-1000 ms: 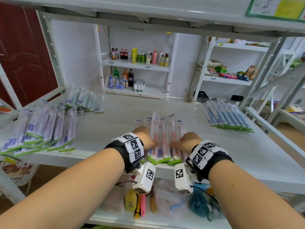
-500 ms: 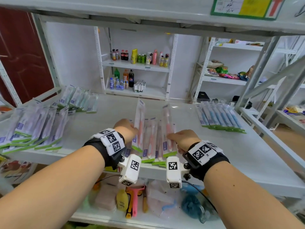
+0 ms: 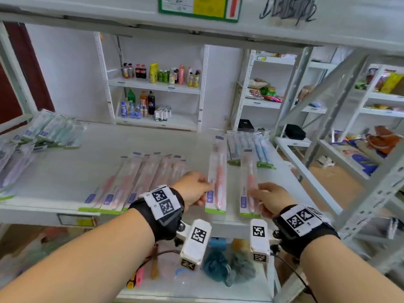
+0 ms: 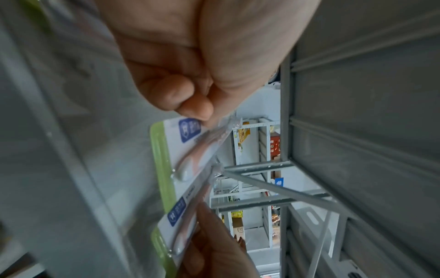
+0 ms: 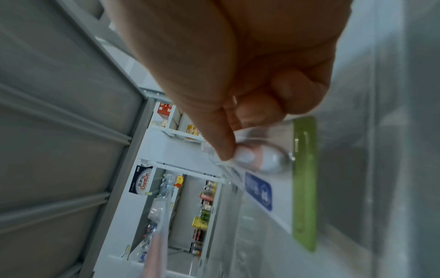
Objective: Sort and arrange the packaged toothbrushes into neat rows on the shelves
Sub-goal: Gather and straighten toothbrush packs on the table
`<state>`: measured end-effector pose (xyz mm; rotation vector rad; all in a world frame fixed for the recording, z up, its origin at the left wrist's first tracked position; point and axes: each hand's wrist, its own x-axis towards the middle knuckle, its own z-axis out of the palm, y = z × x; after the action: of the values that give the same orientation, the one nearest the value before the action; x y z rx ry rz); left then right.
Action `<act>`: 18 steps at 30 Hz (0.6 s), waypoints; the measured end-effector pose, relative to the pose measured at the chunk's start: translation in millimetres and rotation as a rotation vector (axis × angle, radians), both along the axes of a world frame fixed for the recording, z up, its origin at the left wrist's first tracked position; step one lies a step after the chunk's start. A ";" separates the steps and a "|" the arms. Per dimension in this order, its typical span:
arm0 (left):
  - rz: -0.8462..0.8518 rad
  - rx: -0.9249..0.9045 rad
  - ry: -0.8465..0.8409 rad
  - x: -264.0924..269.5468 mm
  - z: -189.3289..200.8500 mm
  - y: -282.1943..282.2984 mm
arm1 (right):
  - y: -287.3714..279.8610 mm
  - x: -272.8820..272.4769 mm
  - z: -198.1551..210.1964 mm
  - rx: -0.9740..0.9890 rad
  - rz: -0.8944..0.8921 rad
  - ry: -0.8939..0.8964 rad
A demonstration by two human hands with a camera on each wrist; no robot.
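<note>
Head view shows my left hand (image 3: 193,189) pinching the left edge of one clear-blister packaged toothbrush with a pink handle and green bottom strip (image 3: 216,176), near its lower end. My right hand (image 3: 272,199) pinches a second pack of the same kind (image 3: 249,182) in the same way. Both packs stand nearly upright above the front right part of the white metal shelf (image 3: 65,171) — apart from each other, parallel, green strips toward me. The left wrist view confirms the thumb-and-finger pinch on the card by the blue label; the right wrist view shows the right thumb pressed on the blister over the handle end.

Step in hand, as I judge it: carrying two pink packs toward a placing spot. A fanned row of pink toothbrush packs (image 3: 135,178) lies flat on the shelf to the left of my hands; a row of blue toothbrush packs (image 3: 251,147) lies behind the held pair, toward the right rear.

The next move calls for:
- lowering both packs flat, green strips aligned with the shelf's front edge;
- setting them side by side, close together, clear of the blue row;
- releasing only once each card rests fully — a pinch this light may let a pack twist.
</note>
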<state>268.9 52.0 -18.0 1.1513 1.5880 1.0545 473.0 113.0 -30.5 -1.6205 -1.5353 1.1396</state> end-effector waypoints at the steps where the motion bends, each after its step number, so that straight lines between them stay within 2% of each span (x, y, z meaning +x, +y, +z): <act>1: -0.008 -0.018 -0.009 12.5 -5.1 3.6 | 2.0 13.7 -2.3 -0.006 -0.003 -0.053; 6: -0.025 -0.087 -0.061 62.7 -25.5 19.5 | 10.4 67.4 -11.9 0.043 -0.021 -0.239; 8: -0.038 -0.110 -0.069 78.7 -30.9 23.5 | 13.6 79.9 -14.0 0.037 -0.012 -0.246; 18: -0.008 -0.140 -0.021 109.5 -38.1 44.6 | 33.4 87.3 -19.3 0.028 0.123 -0.372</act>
<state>378.4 96.6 -56.1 1.0484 1.6128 0.9312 560.2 146.5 -49.9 -1.8135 -1.8984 0.9067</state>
